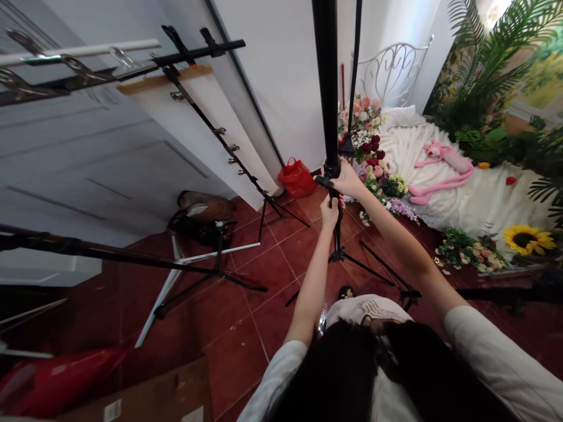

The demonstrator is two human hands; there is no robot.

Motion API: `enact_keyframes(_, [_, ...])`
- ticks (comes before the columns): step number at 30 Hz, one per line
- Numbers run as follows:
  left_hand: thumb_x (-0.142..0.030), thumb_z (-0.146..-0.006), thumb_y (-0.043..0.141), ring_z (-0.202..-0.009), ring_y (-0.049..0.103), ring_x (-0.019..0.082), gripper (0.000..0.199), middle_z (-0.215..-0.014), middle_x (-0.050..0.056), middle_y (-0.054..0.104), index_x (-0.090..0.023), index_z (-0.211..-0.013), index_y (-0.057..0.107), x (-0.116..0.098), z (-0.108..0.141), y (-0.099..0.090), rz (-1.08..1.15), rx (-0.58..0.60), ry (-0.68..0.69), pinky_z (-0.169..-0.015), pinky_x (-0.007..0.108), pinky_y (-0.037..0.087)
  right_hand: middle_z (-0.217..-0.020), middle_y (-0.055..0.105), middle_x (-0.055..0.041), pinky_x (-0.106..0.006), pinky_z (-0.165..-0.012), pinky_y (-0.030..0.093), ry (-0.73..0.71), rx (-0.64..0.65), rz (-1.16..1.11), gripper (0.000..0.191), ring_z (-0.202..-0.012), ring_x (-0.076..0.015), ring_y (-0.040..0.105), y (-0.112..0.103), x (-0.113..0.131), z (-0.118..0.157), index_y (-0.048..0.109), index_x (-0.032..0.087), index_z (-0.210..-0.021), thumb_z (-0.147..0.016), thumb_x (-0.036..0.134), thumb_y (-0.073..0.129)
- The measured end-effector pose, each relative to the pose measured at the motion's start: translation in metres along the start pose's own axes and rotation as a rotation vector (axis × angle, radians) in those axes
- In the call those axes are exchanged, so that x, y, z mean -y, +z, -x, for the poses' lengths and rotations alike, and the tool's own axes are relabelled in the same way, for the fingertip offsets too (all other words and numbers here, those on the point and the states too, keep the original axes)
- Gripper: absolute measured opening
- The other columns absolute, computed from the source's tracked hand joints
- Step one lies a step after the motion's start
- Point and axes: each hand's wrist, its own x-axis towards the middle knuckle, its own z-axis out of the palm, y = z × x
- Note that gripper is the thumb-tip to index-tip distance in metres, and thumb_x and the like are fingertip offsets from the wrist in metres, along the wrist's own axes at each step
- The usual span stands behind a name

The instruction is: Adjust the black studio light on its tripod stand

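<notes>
A black light stand rises upright in front of me, its tripod legs spread on the tiled floor. My left hand is wrapped round the pole just below a collar with a knob. Slightly higher, my right hand grips the stand at that collar, thumb pointing toward the knob. Fingers of both hands are partly hidden behind the pole. A second thin black pole runs close by on the right, behind my right hand.
Left stands a backdrop frame with metal clips and a white board. A red plastic bag lies by the wall. Right are flowers, a draped bed and a pink plush toy. More stand legs and a cardboard box occupy the floor.
</notes>
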Motion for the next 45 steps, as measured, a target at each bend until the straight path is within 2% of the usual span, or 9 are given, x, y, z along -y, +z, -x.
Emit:
enact_keyframes(4, [-0.096,-0.064,0.047,-0.038,0.043,0.010,0.079,-0.043,-0.001,0.047,-0.018,-0.058,0.057,-0.004,-0.009,0.005,-0.003,0.042,-0.030,-0.044,0.027,0.035,-0.091,0.061,-0.0024,-0.037,-0.086,0.058,-0.128,0.054,0.000,0.052,-0.089,-0.0187,0.062,-0.009,0.005,-0.009,0.050,0.019,-0.115,-0.084,0.053,0.074])
enact_keyframes(8, [-0.095,-0.068,0.045,-0.039,0.040,0.010,0.078,-0.042,-0.001,0.044,-0.019,-0.053,0.053,-0.005,-0.008,0.008,-0.060,-0.013,-0.005,-0.045,0.027,0.032,-0.102,0.063,-0.0059,-0.042,-0.095,0.056,-0.160,0.012,0.061,0.064,-0.102,-0.0230,0.065,-0.013,0.008,0.004,0.045,0.018,-0.130,-0.086,0.056,0.072])
enact_keyframes(12, [-0.097,-0.063,0.045,-0.042,0.041,0.010,0.078,-0.043,-0.002,0.043,-0.020,-0.052,0.047,-0.004,-0.003,0.011,-0.092,-0.090,0.019,-0.046,0.026,0.032,-0.124,0.063,-0.0137,-0.046,-0.107,0.051,-0.144,-0.024,0.151,0.065,-0.122,-0.0286,0.061,-0.024,-0.011,0.047,0.048,0.019,-0.136,-0.089,0.059,0.067])
enact_keyframes(16, [-0.094,-0.067,0.049,-0.047,0.046,0.011,0.075,-0.048,-0.001,0.047,-0.020,-0.055,0.051,0.000,0.000,0.010,-0.139,-0.117,0.045,-0.050,0.026,0.037,-0.131,0.065,-0.0185,-0.050,-0.115,0.043,-0.035,0.039,0.265,0.049,-0.128,-0.0294,0.059,-0.029,-0.054,0.109,0.058,0.018,-0.130,-0.101,0.056,0.045])
enact_keyframes(21, [-0.092,-0.072,0.048,-0.047,0.047,0.011,0.074,-0.050,-0.001,0.049,-0.020,-0.056,0.052,0.006,0.000,0.009,-0.142,-0.138,0.072,-0.051,0.025,0.038,-0.159,0.045,-0.0189,-0.049,-0.127,0.028,0.022,0.085,0.291,0.063,-0.151,-0.0267,0.040,-0.012,-0.097,0.155,0.042,0.015,-0.153,-0.104,0.054,0.036])
enact_keyframes(25, [-0.094,-0.071,0.045,-0.045,0.046,0.010,0.076,-0.047,-0.002,0.047,-0.020,-0.054,0.050,0.009,-0.002,0.010,-0.185,-0.138,0.057,-0.051,0.025,0.038,-0.166,0.036,-0.0144,-0.047,-0.131,0.021,0.018,0.071,0.269,0.070,-0.157,-0.0250,0.029,0.001,-0.113,0.146,0.033,0.016,-0.161,-0.104,0.057,0.030])
enact_keyframes(32, [-0.095,-0.069,0.045,-0.043,0.044,0.010,0.077,-0.047,-0.001,0.048,-0.020,-0.052,0.048,0.004,-0.003,0.010,-0.173,-0.143,0.054,-0.049,0.025,0.036,-0.166,0.037,-0.0114,-0.047,-0.130,0.021,-0.014,0.097,0.346,0.065,-0.156,-0.0235,0.030,0.000,-0.126,0.125,0.034,0.018,-0.161,-0.106,0.051,0.027])
enact_keyframes(41, [-0.091,-0.073,0.047,-0.044,0.045,0.010,0.074,-0.044,-0.001,0.045,-0.021,-0.049,0.045,0.000,-0.003,0.012,-0.172,-0.154,0.070,-0.050,0.026,0.037,-0.156,0.051,-0.0142,-0.051,-0.127,0.026,0.037,0.162,0.553,0.053,-0.145,-0.0252,0.049,-0.006,-0.121,0.100,0.046,0.015,-0.152,-0.107,0.035,0.028])
enact_keyframes(45, [-0.086,-0.078,0.049,-0.043,0.045,0.010,0.071,-0.044,-0.001,0.045,-0.021,-0.049,0.046,0.002,-0.004,0.013,-0.161,-0.160,0.076,-0.049,0.026,0.037,-0.149,0.058,-0.0161,-0.048,-0.124,0.031,0.042,0.180,0.583,0.046,-0.137,-0.0254,0.058,-0.008,-0.116,0.086,0.056,0.014,-0.141,-0.107,0.030,0.029])
